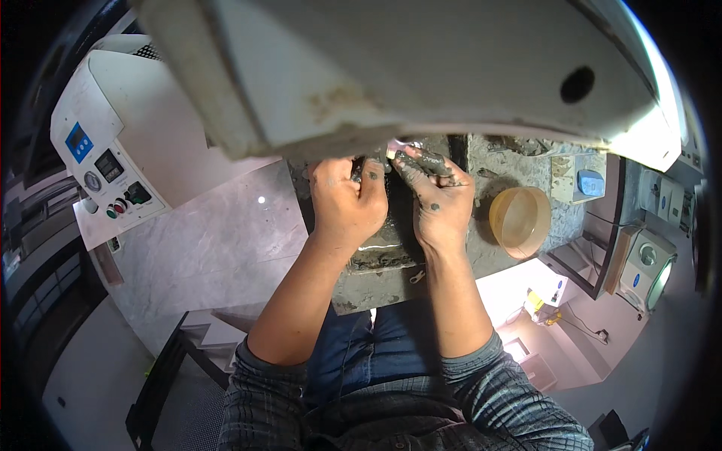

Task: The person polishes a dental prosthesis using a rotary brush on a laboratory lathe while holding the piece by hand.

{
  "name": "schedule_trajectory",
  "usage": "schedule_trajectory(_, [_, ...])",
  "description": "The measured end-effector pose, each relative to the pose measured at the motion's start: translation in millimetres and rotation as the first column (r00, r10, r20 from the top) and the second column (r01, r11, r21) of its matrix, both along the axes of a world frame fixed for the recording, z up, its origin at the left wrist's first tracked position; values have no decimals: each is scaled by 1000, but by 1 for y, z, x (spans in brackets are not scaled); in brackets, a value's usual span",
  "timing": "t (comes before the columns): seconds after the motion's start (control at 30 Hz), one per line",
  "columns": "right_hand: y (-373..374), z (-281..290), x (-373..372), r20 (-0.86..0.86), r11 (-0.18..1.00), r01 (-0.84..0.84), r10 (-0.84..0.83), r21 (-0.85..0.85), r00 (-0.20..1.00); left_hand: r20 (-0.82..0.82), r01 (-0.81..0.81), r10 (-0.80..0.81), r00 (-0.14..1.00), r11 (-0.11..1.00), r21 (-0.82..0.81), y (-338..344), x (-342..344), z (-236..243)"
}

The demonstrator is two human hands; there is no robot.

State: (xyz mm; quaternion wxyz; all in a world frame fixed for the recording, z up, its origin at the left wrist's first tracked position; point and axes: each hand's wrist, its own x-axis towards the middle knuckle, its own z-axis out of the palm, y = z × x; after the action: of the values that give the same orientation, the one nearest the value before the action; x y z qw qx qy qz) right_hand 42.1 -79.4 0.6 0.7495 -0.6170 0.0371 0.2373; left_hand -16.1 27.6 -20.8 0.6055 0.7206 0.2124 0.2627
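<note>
"Go, bottom up. Nearest?"
"Checked sleeves (263, 398) and blue jeans (353, 353), lower middle. Next, a small ring-ended metal piece (418, 277) loose on the grimy work surface (368, 292), just below the hands."
"Hands?"
"Left hand (346, 201) and right hand (444, 210), upper centre, slightly apart, fingertips turned toward each other. Dark smears (430, 160) on both, wet-looking."
"How's it done well?"
"My call: light pinch, fingertips only, both hands steady and level. The smears probably make it slippery, so wipe off if it slides. Knuckles clear of the hood edge above."
"Thing versus grip?"
"Small pale piece (392, 153), upper centre, between the hands, closer to the right fingertips. Touching or just beside, can't tell."
"Grip state?"
"Left: fingers curled, thumb alongside, no idea if anything's inside. Right: thumb and fingers gathered by the piece; can't tell if they pinch it."
"Farther out?"
"Amber bowl (498, 210) right of centre. White holder (562, 180) with a blue block (591, 182), upper right. White hood (421, 83) across the top, hiding whatever's past the fingertips. White control box (143, 135), upper left."
</note>
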Motion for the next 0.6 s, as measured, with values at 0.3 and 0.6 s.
schedule_trajectory(0.3, [6,4,5,-28,999,41,-41,-20,999,-124,103,-57,991,904,414,32,29,2])
schedule_trajectory(0.6, [-5,5,9,-28,999,6,-7,-44,1000,-53,-62,55,997,987,-151,-9,11,8])
